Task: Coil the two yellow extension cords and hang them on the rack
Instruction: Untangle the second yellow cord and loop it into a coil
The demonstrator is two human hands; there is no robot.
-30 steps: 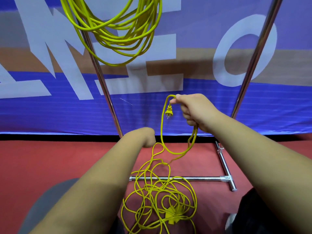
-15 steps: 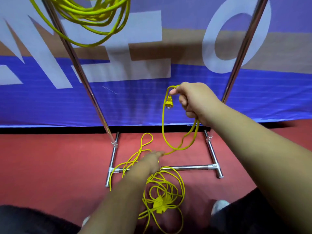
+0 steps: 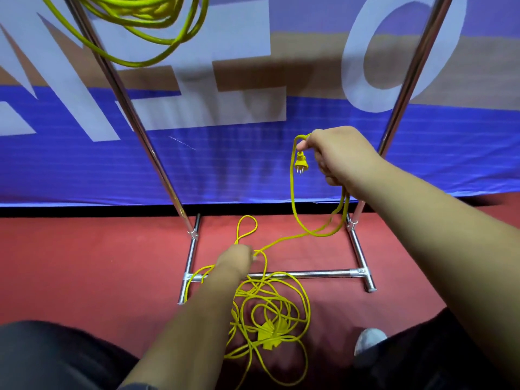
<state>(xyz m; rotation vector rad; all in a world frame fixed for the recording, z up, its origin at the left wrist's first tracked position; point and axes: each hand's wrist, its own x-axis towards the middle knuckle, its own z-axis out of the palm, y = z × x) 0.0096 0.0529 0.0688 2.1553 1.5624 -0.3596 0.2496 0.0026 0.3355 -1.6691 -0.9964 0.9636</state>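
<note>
Head view: right hand (image 3: 340, 156) fingers (image 3: 323, 167) curled round yellow cord (image 3: 292, 198) near plug (image 3: 300, 162), left hand (image 3: 235, 263) fingers pinching it lower.

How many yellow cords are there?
2. One coiled cord hangs on the rack, top left. The other cord is loose: the right hand holds its plug end up, the left hand grips it lower, and the rest lies tangled on the red floor.

Event venue: printed banner (image 3: 253, 164), red carpet (image 3: 84, 263)
</note>
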